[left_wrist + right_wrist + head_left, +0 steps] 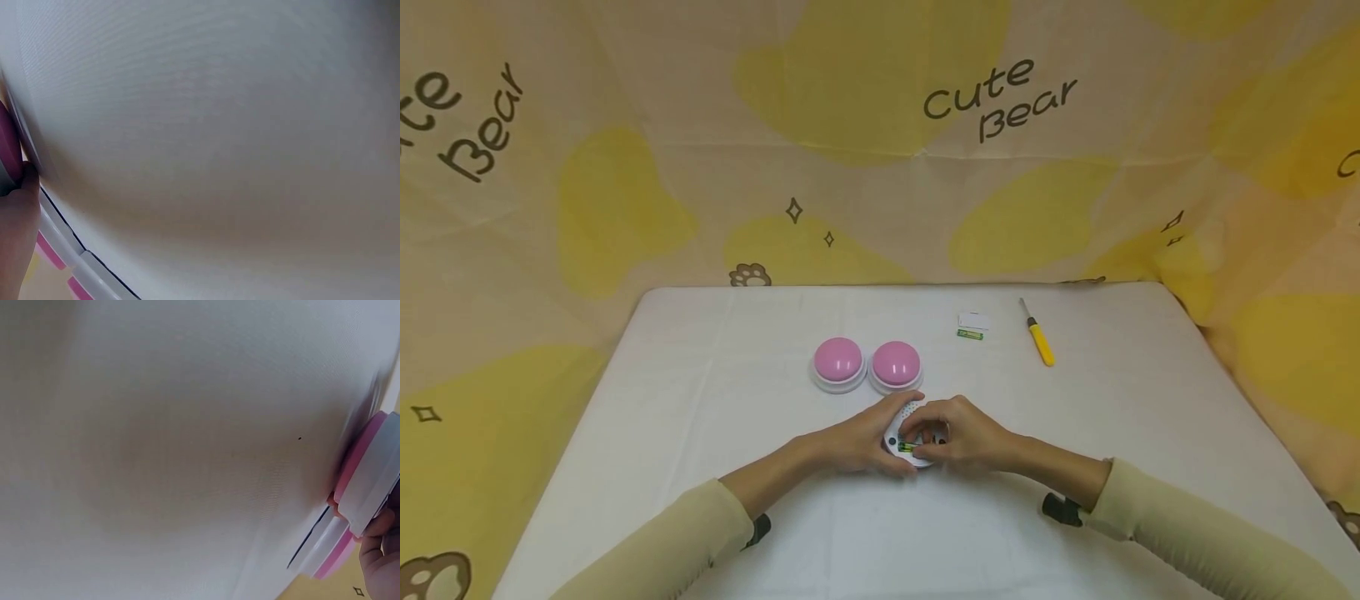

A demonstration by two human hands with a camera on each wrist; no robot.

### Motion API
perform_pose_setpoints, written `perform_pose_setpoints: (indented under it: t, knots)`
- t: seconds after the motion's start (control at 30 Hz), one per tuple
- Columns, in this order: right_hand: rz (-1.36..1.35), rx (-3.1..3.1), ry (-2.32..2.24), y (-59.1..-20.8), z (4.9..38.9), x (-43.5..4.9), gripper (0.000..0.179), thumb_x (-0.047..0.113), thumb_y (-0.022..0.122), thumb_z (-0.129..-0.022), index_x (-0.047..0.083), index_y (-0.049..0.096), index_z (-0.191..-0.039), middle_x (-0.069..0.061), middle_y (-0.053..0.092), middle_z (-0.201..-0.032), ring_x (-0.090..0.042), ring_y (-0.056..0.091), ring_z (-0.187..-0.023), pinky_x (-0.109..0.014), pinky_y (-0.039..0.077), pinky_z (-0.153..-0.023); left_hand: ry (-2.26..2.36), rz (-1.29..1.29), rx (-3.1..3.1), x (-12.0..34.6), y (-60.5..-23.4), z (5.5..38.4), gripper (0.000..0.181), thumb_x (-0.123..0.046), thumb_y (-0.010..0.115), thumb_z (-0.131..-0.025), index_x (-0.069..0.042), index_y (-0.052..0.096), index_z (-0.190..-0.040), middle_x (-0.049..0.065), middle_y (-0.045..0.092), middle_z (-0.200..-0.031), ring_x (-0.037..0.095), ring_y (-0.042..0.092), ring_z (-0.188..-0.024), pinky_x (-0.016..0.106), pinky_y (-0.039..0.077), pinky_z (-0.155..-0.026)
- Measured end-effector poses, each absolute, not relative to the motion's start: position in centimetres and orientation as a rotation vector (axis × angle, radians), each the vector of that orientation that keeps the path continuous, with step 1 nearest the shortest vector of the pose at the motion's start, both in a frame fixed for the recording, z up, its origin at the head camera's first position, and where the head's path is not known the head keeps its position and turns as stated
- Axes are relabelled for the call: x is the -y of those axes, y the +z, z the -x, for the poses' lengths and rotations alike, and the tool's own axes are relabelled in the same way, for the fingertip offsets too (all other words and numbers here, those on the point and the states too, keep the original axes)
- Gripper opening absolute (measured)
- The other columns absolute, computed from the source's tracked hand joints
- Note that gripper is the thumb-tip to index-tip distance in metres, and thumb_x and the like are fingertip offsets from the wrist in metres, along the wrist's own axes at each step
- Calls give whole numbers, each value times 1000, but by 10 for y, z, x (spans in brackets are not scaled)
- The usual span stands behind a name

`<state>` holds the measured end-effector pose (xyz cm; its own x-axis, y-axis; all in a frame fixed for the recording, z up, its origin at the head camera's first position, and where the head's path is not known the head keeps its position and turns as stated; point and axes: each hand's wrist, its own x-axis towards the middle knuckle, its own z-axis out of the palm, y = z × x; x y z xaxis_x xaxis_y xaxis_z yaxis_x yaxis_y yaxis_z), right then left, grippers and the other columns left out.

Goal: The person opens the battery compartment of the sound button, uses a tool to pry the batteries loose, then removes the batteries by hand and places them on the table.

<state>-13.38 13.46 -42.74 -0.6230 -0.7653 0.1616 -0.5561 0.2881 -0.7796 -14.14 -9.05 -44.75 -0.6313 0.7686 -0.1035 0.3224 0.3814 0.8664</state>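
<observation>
A third pink push button lies turned over in the head view, its white base facing up with speaker holes and a battery compartment. My left hand holds it round the rim, thumb at the near side. With bent thumb and forefinger, my right hand pinches a green battery at the compartment; the fingers partly cover it. In the right wrist view, the button's pink dome faces the table. The left wrist view shows only part of the left hand at the button's edge.
Two pink buttons, one on the left and one on the right, stand dome-up just beyond my hands. Farther right lie another green battery, small white flat pieces and a screwdriver with a yellow handle on the white table.
</observation>
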Motion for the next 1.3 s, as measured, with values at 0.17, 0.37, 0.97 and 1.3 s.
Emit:
perform_pose_setpoints:
  t: [0.17, 0.37, 0.97, 1.3]
  knots:
    - [1233, -2312, -1254, -428, 134, -134, 25, 0, 77, -83, 8, 73, -107, 4, 72, -94, -3, 59, -78, -25, 54, -71, 1191, -939, -2146, 90, -448, 142, 101, -33, 84, -81, -11, 21, -157, -3, 33, -155, 11, 34, -139, 41, 25, -117]
    - [1241, -2312, -1269, -430, 133, -133, 25, -1, 76, -83, 7, 73, -106, 3, 72, -94, -7, 60, -78, -25, 54, -72, 1189, -922, -2137, 90, -447, 141, 101, -33, 84, -80, -13, 21, -157, -5, 33, -154, 10, 35, -138, 39, 26, -117]
    - [965, -2239, -1493, -411, 151, -149, 42, 1, 74, -86, 0, 62, -127, -4, 69, -97, -21, 66, -91, -35, 56, -83, 1256, -995, -2124, 86, -451, 141, 107, -20, 87, -78, -24, 17, -158, -4, 34, -151, 11, 39, -131, 33, 31, -113]
    - [829, -2506, -1518, -413, 190, -175, 36, -4, 72, -86, -3, 64, -122, -9, 70, -96, -24, 66, -90, -31, 57, -76, 1204, -842, -2183, 87, -448, 138, 107, -32, 88, -76, -15, 21, -158, -2, 34, -154, 12, 38, -132, 40, 28, -116]
